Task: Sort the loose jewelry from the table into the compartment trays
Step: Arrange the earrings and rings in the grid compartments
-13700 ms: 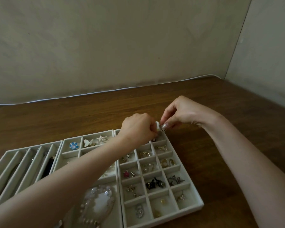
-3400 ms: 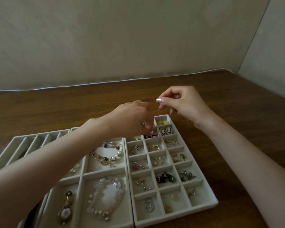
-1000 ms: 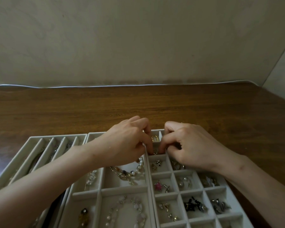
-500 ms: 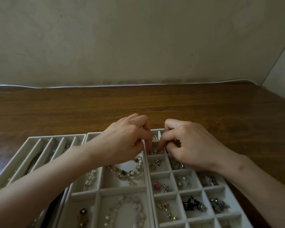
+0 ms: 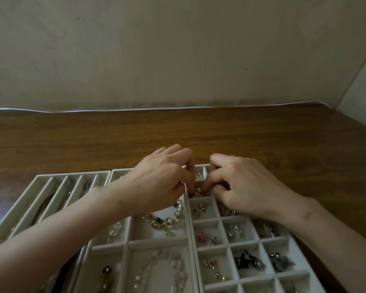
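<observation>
My left hand [image 5: 163, 180] and my right hand [image 5: 245, 187] meet fingertip to fingertip inside one small cell at the far left of the small-cell tray [image 5: 228, 218]. Both pinch a small glittering jewelry piece [image 5: 199, 193] that lies low in that cell; my fingers hide most of it. A gold ring [image 5: 198, 176] lies in the cell just beyond. Nearer cells hold a pink star earring [image 5: 201, 237], pearl studs [image 5: 234, 231] and black bow pieces [image 5: 246, 262].
The middle tray [image 5: 156, 243] holds a mixed bead bracelet [image 5: 169, 218] and a pale bead bracelet [image 5: 161, 269]. A long-slot tray [image 5: 51, 187] with chains lies at the left. Bare wooden table [image 5: 178, 134] runs to the wall behind; a side wall closes the right.
Both hands came down from above the trays into the far cell. In the last second they have stayed there, with only the fingertips shifting slightly.
</observation>
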Demonstrator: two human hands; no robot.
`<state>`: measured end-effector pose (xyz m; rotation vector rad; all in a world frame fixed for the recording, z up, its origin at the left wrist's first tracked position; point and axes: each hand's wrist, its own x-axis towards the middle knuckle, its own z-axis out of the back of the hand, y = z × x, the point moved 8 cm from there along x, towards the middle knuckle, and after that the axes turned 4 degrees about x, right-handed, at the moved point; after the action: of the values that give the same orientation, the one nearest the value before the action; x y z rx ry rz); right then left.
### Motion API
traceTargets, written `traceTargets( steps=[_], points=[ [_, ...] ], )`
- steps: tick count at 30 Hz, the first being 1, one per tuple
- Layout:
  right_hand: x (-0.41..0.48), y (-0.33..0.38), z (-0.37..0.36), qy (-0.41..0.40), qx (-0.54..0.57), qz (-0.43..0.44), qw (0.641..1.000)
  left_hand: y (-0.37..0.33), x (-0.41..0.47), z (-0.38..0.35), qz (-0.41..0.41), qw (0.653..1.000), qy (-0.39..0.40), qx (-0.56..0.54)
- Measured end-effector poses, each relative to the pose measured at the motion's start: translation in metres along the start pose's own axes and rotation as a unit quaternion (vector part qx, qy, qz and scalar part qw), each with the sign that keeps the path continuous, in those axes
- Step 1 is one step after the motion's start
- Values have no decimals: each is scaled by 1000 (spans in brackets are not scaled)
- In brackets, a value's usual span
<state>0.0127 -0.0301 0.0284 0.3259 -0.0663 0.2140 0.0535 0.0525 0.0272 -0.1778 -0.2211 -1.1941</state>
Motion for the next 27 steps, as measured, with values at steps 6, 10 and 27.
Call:
traceTargets(
  steps=[6,10,27],
  points=[
    [0,-7,8,-27,49,-11,998,6,0,1,35,998,2,-46],
    [0,-11,12,-43,95,-10,994,6,0,1,38,998,6,-57],
    [-3,8,-8,85,82,16,993,6,0,23,81,992,-1,-101]
  ],
)
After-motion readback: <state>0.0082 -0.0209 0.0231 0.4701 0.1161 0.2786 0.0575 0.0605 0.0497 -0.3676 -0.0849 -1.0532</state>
